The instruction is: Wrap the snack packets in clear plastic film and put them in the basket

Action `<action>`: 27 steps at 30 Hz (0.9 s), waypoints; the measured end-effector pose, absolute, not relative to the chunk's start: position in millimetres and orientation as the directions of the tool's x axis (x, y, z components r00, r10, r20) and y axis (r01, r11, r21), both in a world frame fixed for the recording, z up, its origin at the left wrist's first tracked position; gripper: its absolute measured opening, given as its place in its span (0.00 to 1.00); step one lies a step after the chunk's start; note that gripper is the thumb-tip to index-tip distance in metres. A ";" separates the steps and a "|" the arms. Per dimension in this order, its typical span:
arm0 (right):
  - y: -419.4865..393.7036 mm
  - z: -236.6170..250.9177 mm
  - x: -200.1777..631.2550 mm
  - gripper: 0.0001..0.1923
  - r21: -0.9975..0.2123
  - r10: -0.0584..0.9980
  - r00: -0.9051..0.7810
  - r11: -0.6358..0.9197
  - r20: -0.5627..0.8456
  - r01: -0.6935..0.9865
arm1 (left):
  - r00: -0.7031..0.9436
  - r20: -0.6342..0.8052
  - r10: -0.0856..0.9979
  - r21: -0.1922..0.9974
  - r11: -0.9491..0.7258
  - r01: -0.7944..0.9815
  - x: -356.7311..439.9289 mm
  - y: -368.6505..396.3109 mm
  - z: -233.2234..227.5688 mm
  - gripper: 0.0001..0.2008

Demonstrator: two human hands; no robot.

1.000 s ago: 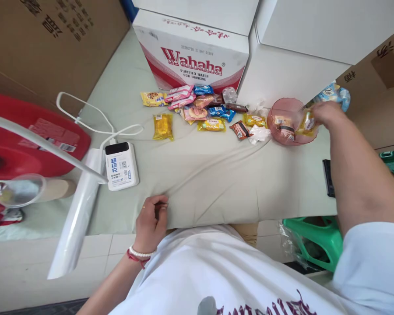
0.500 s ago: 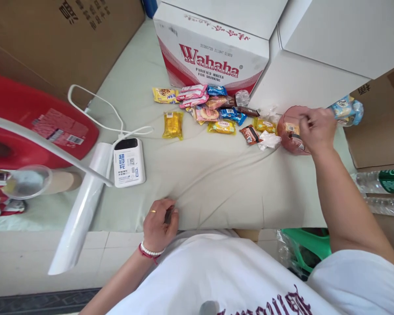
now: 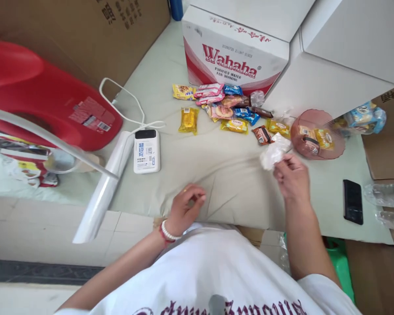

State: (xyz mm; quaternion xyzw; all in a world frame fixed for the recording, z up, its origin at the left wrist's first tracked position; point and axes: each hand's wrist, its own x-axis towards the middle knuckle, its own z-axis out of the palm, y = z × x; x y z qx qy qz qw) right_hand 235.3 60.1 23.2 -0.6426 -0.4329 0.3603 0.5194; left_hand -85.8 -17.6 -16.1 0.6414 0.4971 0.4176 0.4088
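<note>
Right hand [image 3: 293, 178] pinching white packet [image 3: 272, 155], pink bowl [image 3: 331, 148] beside, left hand [image 3: 185, 205] loosely curled on cloth [image 3: 236, 179]

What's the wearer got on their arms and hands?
Both forearms are bare below short white sleeves. The left hand has a gold ring on one finger; its wrist carries a white bead bracelet beside a red cord. The right hand shows no jewellery.

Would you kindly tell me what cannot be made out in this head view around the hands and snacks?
- Left hand: curled; whether it holds anything is hidden by its own fingers.
- White wrapper in the right hand: crumpled, contents unreadable.
- Snack packets: print too small.
- Pink bowl: packets inside blurred through its wall.
- Bottles: cut off by the right edge.
</note>
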 end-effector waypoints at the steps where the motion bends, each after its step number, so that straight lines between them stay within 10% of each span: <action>1: 46.3 17.2 215.6 0.15 -0.989 0.935 0.338 -0.136 -0.110 0.054 | 0.182 0.088 0.979 0.959 -0.133 0.249 -71.4 -9.9 -11.3 0.07; 5: 9.2 0.9 161.0 0.16 -0.957 0.935 0.206 -0.273 -0.288 -0.098 | 0.245 0.026 0.969 0.977 -0.077 0.201 -20.8 23.0 -5.6 0.20; 13: 3.4 12.2 201.8 0.22 -0.888 0.888 -0.040 -0.459 -0.458 -0.025 | 0.407 -0.231 0.884 0.971 0.234 0.042 -20.0 39.6 -18.3 0.15; 27: -7.7 2.5 202.1 0.19 -0.929 0.929 0.012 -0.369 -0.369 0.026 | 0.288 -0.234 0.929 0.950 0.155 0.272 -68.6 70.4 5.6 0.14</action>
